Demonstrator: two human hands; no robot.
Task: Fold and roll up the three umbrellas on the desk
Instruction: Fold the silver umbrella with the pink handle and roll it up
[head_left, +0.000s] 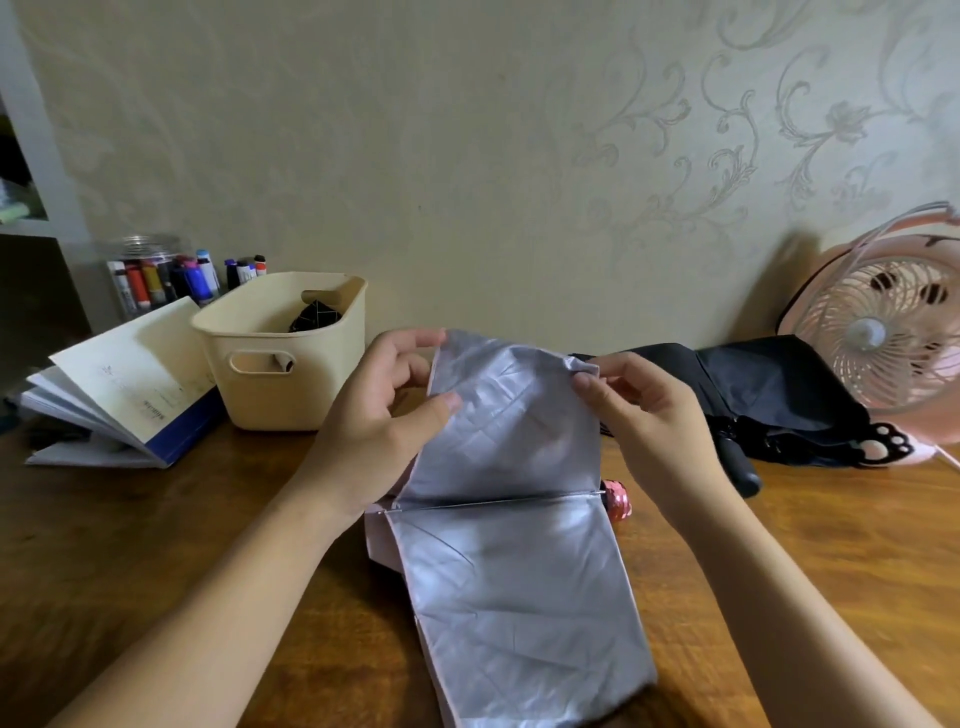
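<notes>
Holding up a silver panel of the silver umbrella (514, 467) over the middle of the wooden table (156, 545), both hands at its top edge. Left hand (384, 405) closing its grip on the panel's upper left corner, thumb pressing the front of the cloth, fingers curling behind the edge. Right hand (644, 410) pinching the upper right corner between thumb and forefinger, other fingers bending loosely behind. Cloth hanging creased between the two hands, crossing a thin metal rib (493, 503) running sideways, then spreading down toward the near edge of the table. Showing a pale pink outer side along the left border of the cloth. Peeking out just right of the rib's end, a shiny pink handle (618, 501), lying on the table.

Lying behind the right hand, at the back right of the table, a black umbrella (769, 395), loosely bunched, its dark handle pointing toward the near side. Standing beside it at the far right, touching or nearly touching its cloth, a pink fan (878, 332). Sitting at the back left, a cream bin (291, 353) with something dark and patterned inside, too hidden to identify. Resting left of the bin, an open book (124, 384), and behind it a clear jar of markers (161, 275) against the wall.
</notes>
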